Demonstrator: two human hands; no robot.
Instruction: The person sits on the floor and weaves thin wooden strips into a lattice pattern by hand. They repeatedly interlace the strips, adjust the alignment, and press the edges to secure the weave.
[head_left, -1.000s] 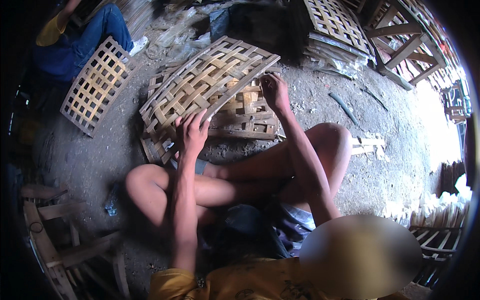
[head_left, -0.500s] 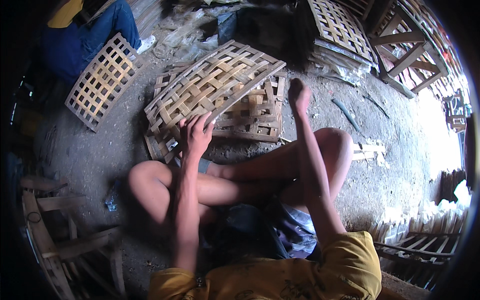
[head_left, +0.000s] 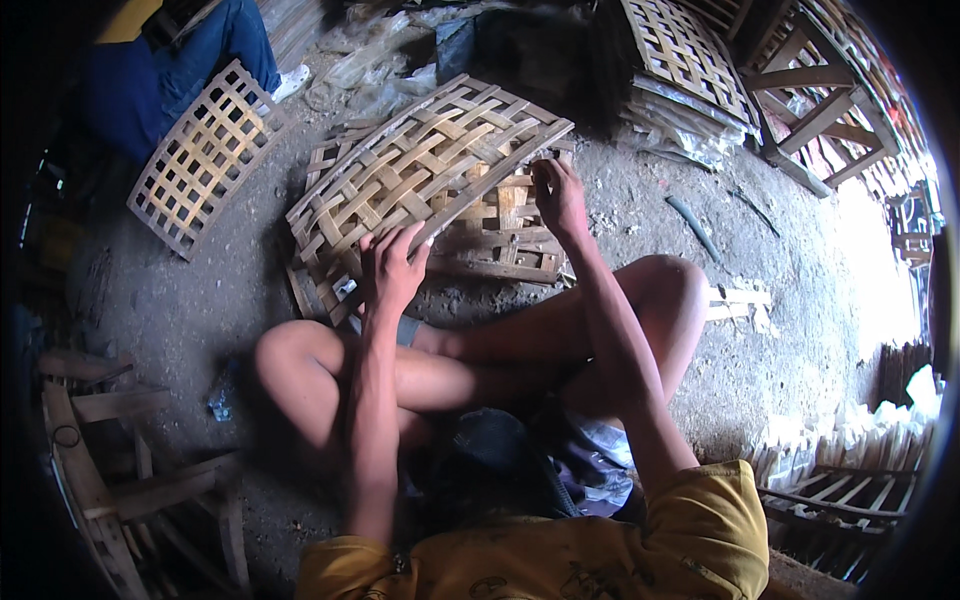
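A panel of woven bamboo strips with a wooden edge strip lies tilted in front of me. My left hand grips its near edge, fingers bent over the rim strip. Beside the panel's right end is my right hand, its fingers curled together close to the edge strip. Whatever those fingers hold, if anything, is too small to make out. Underneath lies another woven panel, flat and partly covered by the upper one.
Another person's legs and a woven panel are at the far left. Stacked panels and a wooden frame stand far right. A dark stick lies on the floor. A wooden stool-like frame stands near left.
My right hand has come left and slightly nearer, from beyond the panel's right end to its edge strip. My left hand stays on the near edge.
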